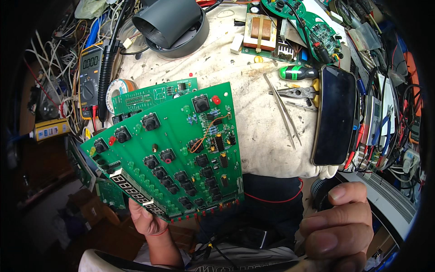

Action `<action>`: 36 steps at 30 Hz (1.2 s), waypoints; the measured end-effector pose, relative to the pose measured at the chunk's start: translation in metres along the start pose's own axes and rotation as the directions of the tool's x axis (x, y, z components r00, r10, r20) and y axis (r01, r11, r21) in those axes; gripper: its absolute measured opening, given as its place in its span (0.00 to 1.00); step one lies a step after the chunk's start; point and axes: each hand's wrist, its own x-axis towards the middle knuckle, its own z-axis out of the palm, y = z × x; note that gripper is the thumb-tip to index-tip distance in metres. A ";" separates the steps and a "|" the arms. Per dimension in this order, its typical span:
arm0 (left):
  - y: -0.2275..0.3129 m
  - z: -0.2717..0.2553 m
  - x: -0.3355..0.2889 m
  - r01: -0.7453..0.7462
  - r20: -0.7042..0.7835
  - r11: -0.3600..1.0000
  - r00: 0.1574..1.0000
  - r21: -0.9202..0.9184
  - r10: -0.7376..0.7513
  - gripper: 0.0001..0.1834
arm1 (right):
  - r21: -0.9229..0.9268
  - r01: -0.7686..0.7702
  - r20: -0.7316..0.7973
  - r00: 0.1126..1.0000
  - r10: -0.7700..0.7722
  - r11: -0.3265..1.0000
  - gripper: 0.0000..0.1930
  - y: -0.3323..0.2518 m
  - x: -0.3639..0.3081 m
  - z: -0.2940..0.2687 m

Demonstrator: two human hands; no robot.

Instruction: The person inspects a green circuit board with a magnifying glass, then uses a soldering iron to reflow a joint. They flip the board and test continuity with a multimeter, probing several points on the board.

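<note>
Left hand [147, 221] grips the green circuit board [177, 137] by its lower edge, tilted over the cloth [259, 156], seemingly for inspection; right hand [342, 226] curled, contents unclear; the next move calls for steady support.

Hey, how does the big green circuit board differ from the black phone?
The circuit board is green and crowded with components; the phone has a dark, plain screen. The board is held up by the left hand, while the phone lies on the cloth. Both are flat.
</note>
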 end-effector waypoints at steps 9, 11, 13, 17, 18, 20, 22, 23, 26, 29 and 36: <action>0.003 0.002 -0.004 -0.005 -0.017 0.998 1.000 0.058 0.007 0.38 | 0.044 0.067 0.005 0.998 -0.067 0.997 0.22 0.009 -0.016 -0.001; 0.002 0.003 -0.006 0.052 -0.051 0.995 0.998 0.081 -0.048 0.37 | 0.010 0.206 -0.081 0.975 -0.205 0.978 0.30 0.016 -0.015 0.009; 0.002 0.008 -0.010 0.161 -0.114 0.983 0.982 0.093 -0.151 0.38 | 0.235 -0.153 -0.217 0.954 0.205 0.960 0.41 0.010 -0.015 0.016; 0.000 0.023 -0.010 0.126 -0.227 0.985 0.969 0.115 -0.097 0.32 | 0.671 -0.540 -0.140 0.581 0.802 0.508 0.60 0.001 -0.018 0.020; 0.001 0.027 -0.009 0.108 -0.186 0.989 0.979 0.106 -0.087 0.33 | 0.741 -0.547 -0.059 0.525 0.849 0.390 0.63 0.002 -0.019 0.020; 0.001 0.033 -0.004 0.109 -0.160 0.992 0.982 0.063 -0.098 0.34 | 0.876 -0.419 0.074 0.606 0.792 0.239 0.55 0.008 -0.022 0.019; 0.002 0.038 0.000 0.117 -0.119 0.987 0.987 0.108 -0.104 0.36 | 0.911 -0.368 0.136 0.694 0.707 0.186 0.47 0.015 -0.028 0.020; 0.001 0.040 0.001 0.118 -0.116 0.987 0.988 0.107 -0.106 0.36 | 0.899 -0.396 0.149 0.681 0.717 0.189 0.47 0.018 -0.031 0.020; 0.000 0.046 0.001 0.091 -0.038 0.993 0.995 0.079 -0.089 0.36 | 0.822 -0.522 0.201 0.640 0.741 0.228 0.46 0.016 -0.037 0.027; 0.002 0.050 0.001 0.051 0.076 0.982 0.995 0.183 -0.066 0.33 | 0.761 -0.588 0.207 0.620 0.757 0.274 0.46 0.012 -0.032 0.034; 0.001 0.079 0.006 -0.071 0.238 0.907 0.971 0.416 -0.033 0.31 | 0.693 -0.594 0.218 0.714 0.666 0.409 0.37 0.023 -0.023 0.041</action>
